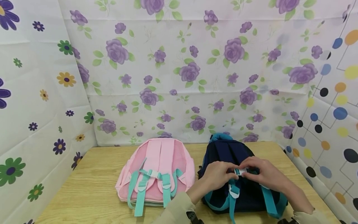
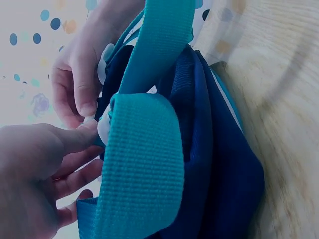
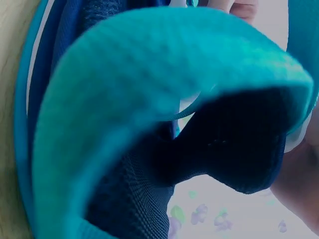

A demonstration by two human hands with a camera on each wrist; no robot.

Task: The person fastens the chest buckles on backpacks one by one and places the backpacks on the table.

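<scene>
A navy backpack (image 1: pixel 223 152) with teal straps lies on the table, its shoulder straps facing up. Over its middle, a small white buckle (image 1: pixel 241 171) sits on a thin teal chest strap. My left hand (image 1: pixel 216 177) pinches the buckle's left end between thumb and fingers. From the other side my right hand (image 1: pixel 264 172) grips its right end, so the fingertips of both hands nearly meet. In the left wrist view a wide teal strap (image 2: pixel 142 164) covers part of the buckle. A blurred teal strap loop (image 3: pixel 149 64) hides most of the fingers in the right wrist view.
A pink backpack (image 1: pixel 160 155) with teal straps lies to the left, its own chest strap joined by a white buckle (image 1: pixel 153 174). Both bags rest on a wooden table (image 1: pixel 84 186). Flower-patterned cloth (image 1: pixel 167 77) hangs behind the table, with dotted cloth on the right.
</scene>
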